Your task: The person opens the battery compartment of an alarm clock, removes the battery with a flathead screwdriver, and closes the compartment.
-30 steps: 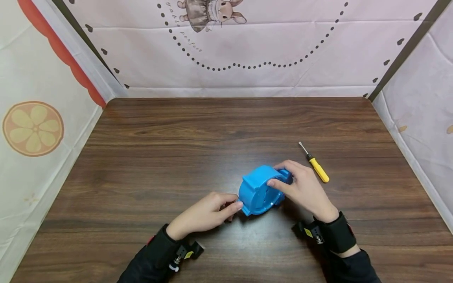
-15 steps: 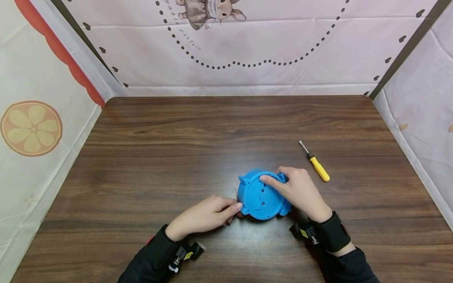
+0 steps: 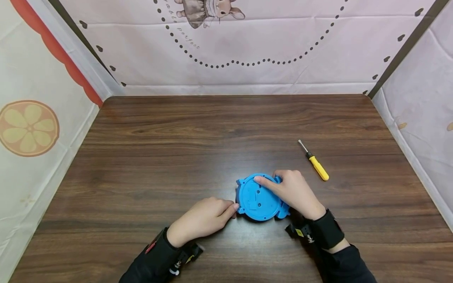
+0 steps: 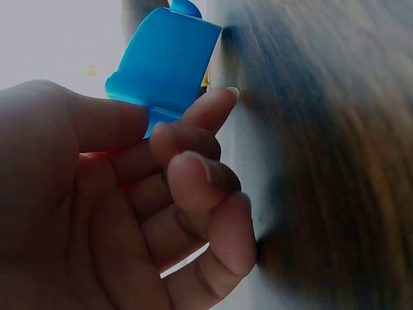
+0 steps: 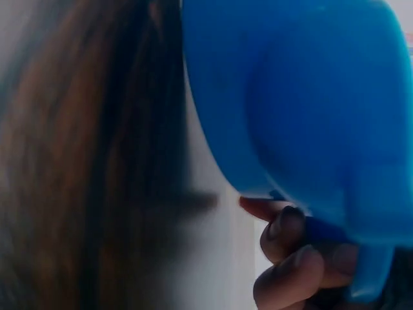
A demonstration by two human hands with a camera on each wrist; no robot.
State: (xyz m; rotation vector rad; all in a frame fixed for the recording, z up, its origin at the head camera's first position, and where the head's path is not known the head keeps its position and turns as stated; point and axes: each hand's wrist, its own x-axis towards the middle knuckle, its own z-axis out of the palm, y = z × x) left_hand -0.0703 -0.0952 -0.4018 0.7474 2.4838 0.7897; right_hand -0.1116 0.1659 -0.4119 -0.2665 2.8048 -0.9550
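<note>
Your blue plastic housing [image 3: 259,197] lies flat on the tabletop [image 3: 212,129], near the front edge and a little right of centre, its ribbed open or back side facing up. It is roughly round with small tabs at the rim, so it has no real long axis; the tabs stick out toward the left and the lower right.

Both hands flank it. Your right hand [image 3: 295,192] is the closer 1: it lies over the housing's right side, index finger stretched across the top face, thumb and other fingers curled round the far right edge, so it grips the piece. In the right wrist view the blue shell [image 5: 303,110] fills the frame with fingertips [image 5: 290,258] tucked under its edge.

Your left hand [image 3: 201,218] sits just left of the housing, fingers loosely curled, thumb and index tips at the left tab. The left wrist view shows the blue tab [image 4: 164,64] right at the fingertips [image 4: 216,106], touching or nearly so; a firm pinch cannot be confirmed.

A yellow-handled screwdriver [image 3: 315,163] lies apart to the upper right, tip pointing away, nearer your right hand.

Writing: the backdrop [image 3: 226,43] carries small script under a rabbit picture, reading something like "perfect"; the rest is unclear. No brand shows on the housing.
</note>
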